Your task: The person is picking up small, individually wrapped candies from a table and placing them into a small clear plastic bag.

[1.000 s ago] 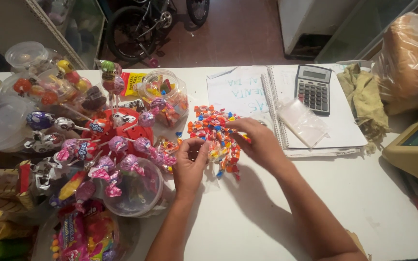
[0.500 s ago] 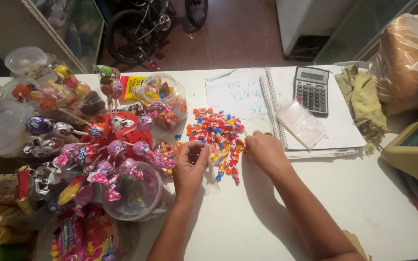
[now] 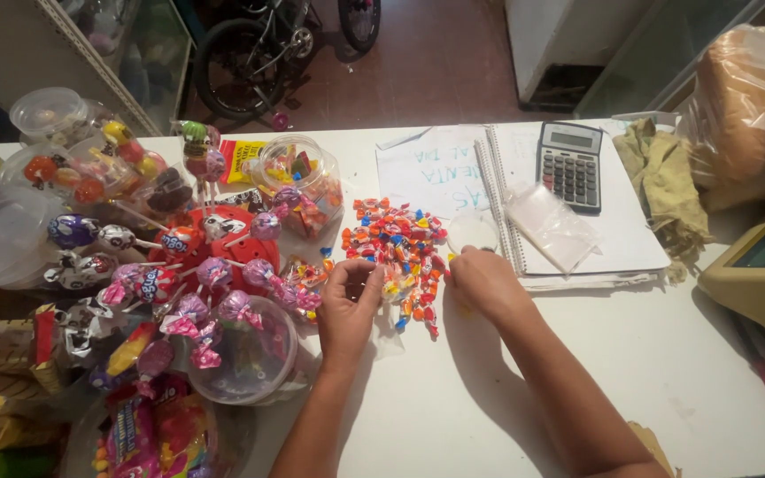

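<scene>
My left hand grip is clenched on small wrapped candies; my right hand grip, I cannot tell; beside both, loose pieces could scatter off the worktop.

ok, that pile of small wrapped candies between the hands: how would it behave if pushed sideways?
The wrapped candies lie loose on the white table, so they would probably scatter rather than move together. Each looks small and light. The twisted wrappers likely snag on neighbours, so they should slide more than roll.
</scene>
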